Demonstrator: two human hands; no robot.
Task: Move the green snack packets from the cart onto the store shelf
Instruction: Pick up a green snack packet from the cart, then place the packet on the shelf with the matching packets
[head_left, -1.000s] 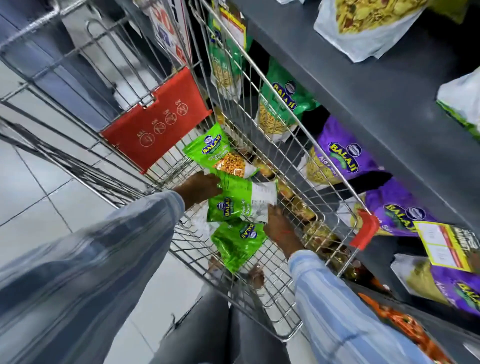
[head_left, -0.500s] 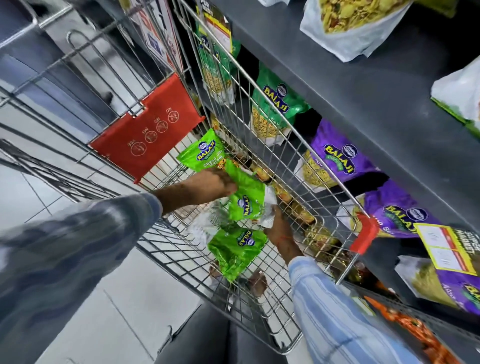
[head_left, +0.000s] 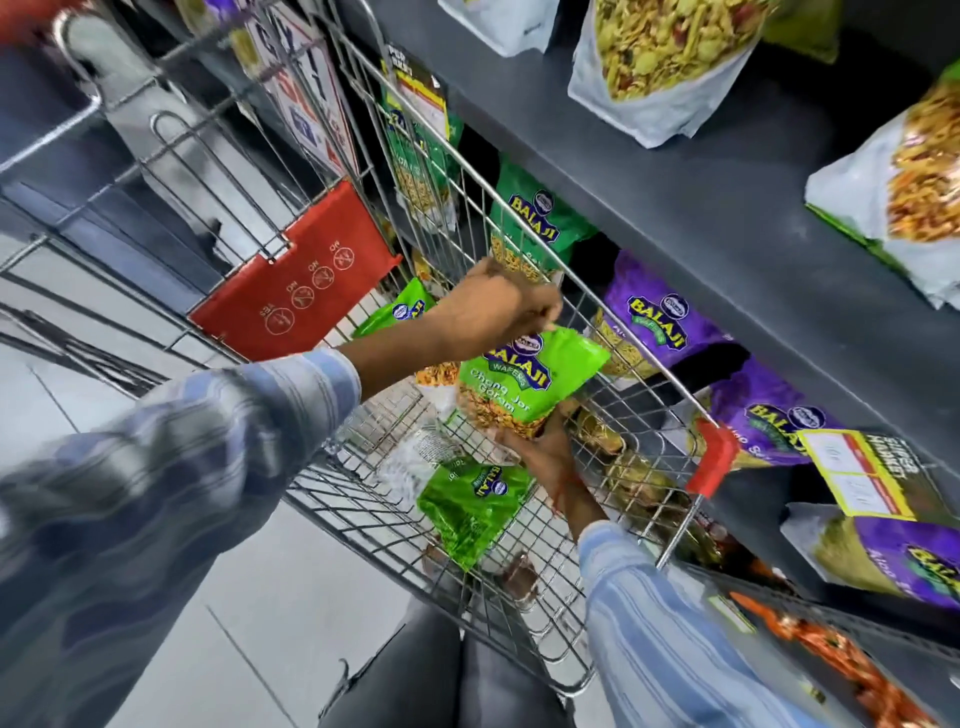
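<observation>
Green snack packets are the thing here, and one of them, a Balaji packet (head_left: 524, 387), is up off the cart floor, held between both hands over the wire cart (head_left: 363, 483). Going left to right: the red flap (head_left: 296, 283) on the cart's child seat sits at the left, and just beside it a second green packet (head_left: 402, 312) pokes out from behind the left wrist, mostly hidden. The left hand (head_left: 493, 306) comes in from a striped sleeve and pinches the top edge of the held packet, fingers curled tight on it; it's pretty blurred so I can't make out individual fingers. Below that, a third green packet (head_left: 467, 512) lies flat on the cart floor, with a clear crinkly wrapper (head_left: 415, 457) touching its upper left. The right hand (head_left: 545, 447) cups the bottom of the held packet from underneath, fingers wrapped around its lower edge and mostly covered by the bag. Further right, the grey store shelf (head_left: 701, 218) runs along the cart, with purple packets (head_left: 654, 322) on the tier under it seen through the wires. Pale bags on top are cut off by the frame.
</observation>
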